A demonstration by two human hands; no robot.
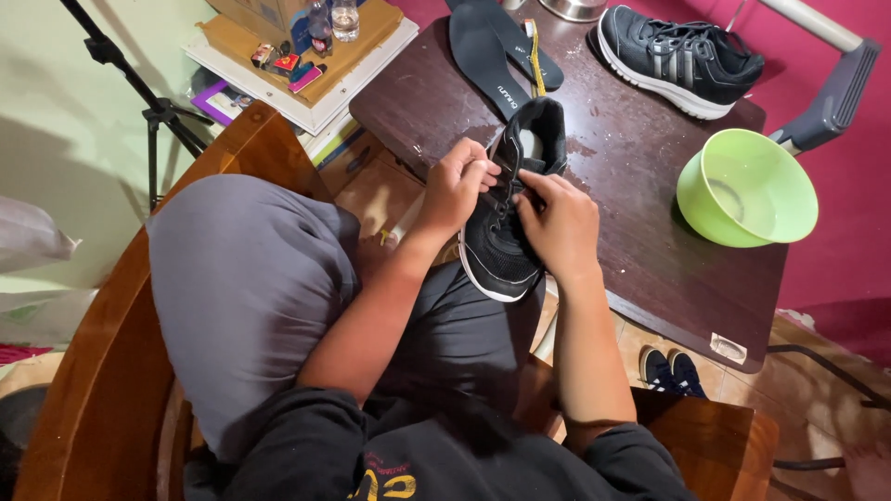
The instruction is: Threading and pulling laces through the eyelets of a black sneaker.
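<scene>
Both my hands pinched the laces of the shoe [506, 218] at the table's [640, 186] near edge, left hand [457, 184], right hand [557, 223]; insoles [497, 51] lay out, second shoe [677, 57] waited far right.

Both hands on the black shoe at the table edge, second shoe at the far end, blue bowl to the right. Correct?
Not quite: the bowl is green, not blue, as the head view shows. The rest holds: the left hand and right hand are both on the black shoe at the table edge, with the second shoe at the far end.
</scene>
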